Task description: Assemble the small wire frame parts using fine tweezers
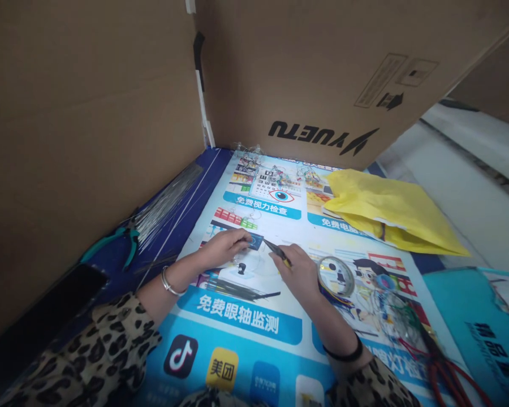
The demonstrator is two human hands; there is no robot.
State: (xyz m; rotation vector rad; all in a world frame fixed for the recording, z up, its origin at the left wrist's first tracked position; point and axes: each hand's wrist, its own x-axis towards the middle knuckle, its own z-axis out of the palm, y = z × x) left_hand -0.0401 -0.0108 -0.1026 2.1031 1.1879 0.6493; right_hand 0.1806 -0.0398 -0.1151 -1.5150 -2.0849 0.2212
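Note:
My left hand (227,249) is closed in a pinch over the printed sheet (280,226), with a faint thin wire (259,264) curving from its fingertips. Whatever else sits between the fingers is too small to make out. My right hand (299,273) is wrapped round needle-nose pliers (275,250), whose dark pointed jaws aim at my left fingertips. Their handles are mostly hidden under the palm. Close to my right wrist lies a roll of clear tape (336,277). Several dark thin strips (246,291) lie below my left hand.
Cardboard walls (301,68) stand at the back and left. Teal-handled pliers (114,240) and a bundle of straight wires (165,203) lie left. A yellow bag (390,209) is at right, with red-handled scissors (443,367) and tangled wire pieces (396,316) nearer. A black object (59,305) lies left.

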